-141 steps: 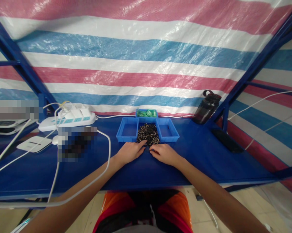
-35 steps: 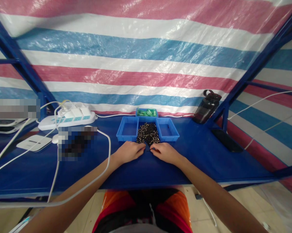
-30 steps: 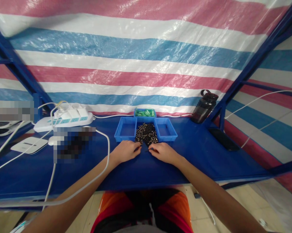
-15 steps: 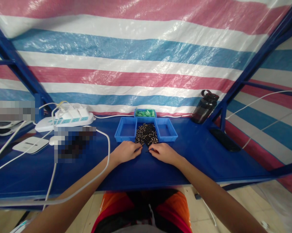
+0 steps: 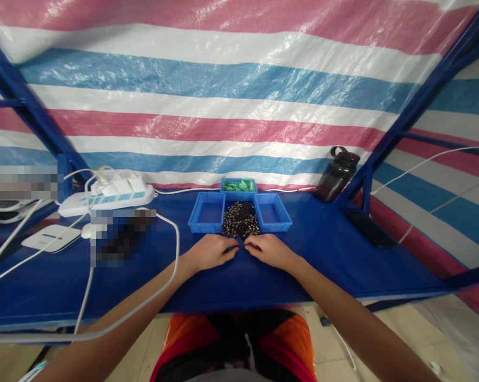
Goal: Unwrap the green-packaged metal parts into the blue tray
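Note:
A heap of small dark parts with brassy, shiny ends [image 5: 240,217] lies on the blue table between two blue trays. My left hand [image 5: 212,252] rests at its near left edge, the thumb and fingers bent together at the tips. Opposite it, my right hand [image 5: 269,250] has thumb and forefinger pinched at the heap's near right edge. The fingertips of both hands almost meet. Whatever sits between them is too small and dark to name.
The left blue tray [image 5: 191,227] and right blue tray [image 5: 288,225] flank the heap. Behind it, a smaller blue tray holds green pieces [image 5: 238,185]. A dark bottle [image 5: 337,178] and black phone-like slab [image 5: 370,229] stand right; a white power strip [image 5: 108,200] and cables lie left.
My left hand has shifted slightly right, closer to my right hand, and its thumb now sits a little lower. My right hand has hardly moved.

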Action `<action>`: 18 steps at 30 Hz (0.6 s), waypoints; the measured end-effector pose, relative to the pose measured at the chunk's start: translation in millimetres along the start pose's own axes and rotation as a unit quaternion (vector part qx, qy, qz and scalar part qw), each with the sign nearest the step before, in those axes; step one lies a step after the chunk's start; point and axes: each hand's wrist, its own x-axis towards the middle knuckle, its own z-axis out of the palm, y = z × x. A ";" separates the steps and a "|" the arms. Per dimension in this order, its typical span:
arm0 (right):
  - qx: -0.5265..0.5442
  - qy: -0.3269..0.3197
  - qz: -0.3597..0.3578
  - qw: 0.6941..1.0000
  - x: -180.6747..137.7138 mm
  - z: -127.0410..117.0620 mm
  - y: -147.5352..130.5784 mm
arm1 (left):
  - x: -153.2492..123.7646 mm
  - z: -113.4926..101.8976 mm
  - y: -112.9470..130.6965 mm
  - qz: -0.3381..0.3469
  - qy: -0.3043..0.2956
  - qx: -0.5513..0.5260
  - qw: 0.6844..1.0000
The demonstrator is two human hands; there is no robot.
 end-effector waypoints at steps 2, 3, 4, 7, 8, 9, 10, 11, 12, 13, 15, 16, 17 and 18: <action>0.002 -0.001 -0.006 1.000 -0.2 1.0 0.6 | 0.4 0.6 2.1 0.007 0.003 0.000 1.000; 0.003 -0.003 -0.010 1.000 -0.4 1.3 0.8 | 0.7 1.4 2.7 0.006 0.003 0.005 1.000; 0.006 -0.005 -0.013 1.000 -0.6 1.5 1.0 | 1.2 2.3 3.0 0.004 0.003 0.010 1.000; 0.018 -0.009 -0.023 1.000 -1.4 1.1 0.5 | 2.2 4.5 2.6 0.005 0.000 0.018 1.000; 0.024 -0.009 -0.026 0.999 -1.5 0.9 0.2 | 2.4 4.8 2.5 0.007 0.000 0.020 1.000; 0.030 -0.009 -0.028 0.999 -1.6 0.6 -0.3 | 2.4 5.0 2.5 0.007 0.000 0.024 1.000; 0.037 -0.007 -0.028 0.999 -1.6 0.3 -0.8 | 2.2 5.0 2.7 0.007 0.001 0.029 1.000; 0.042 -0.005 -0.028 0.999 -1.4 0.0 -1.3 | 2.0 4.9 3.1 0.004 0.001 0.037 0.999; 0.046 -0.003 -0.026 0.999 -1.2 -0.2 -1.6 | 1.7 4.9 3.4 0.000 0.003 0.047 0.999; 0.048 0.001 -0.023 0.999 -0.8 -0.4 -1.8 | 1.4 4.9 3.8 -0.005 0.004 0.056 0.998; 0.044 0.009 -0.013 0.999 -0.1 -0.2 -1.5 | 0.9 5.2 4.4 -0.015 0.005 0.071 0.997; 0.039 0.011 -0.007 0.999 0.1 0.0 -1.0 | 0.8 5.5 4.5 -0.019 0.006 0.075 0.997; 0.034 0.013 -0.002 0.999 0.2 0.4 -0.4 | 0.9 5.9 4.6 -0.021 0.006 0.077 0.997; 0.027 0.012 0.000 1.000 0.2 0.7 0.2 | 1.0 6.2 4.6 -0.023 0.007 0.079 0.997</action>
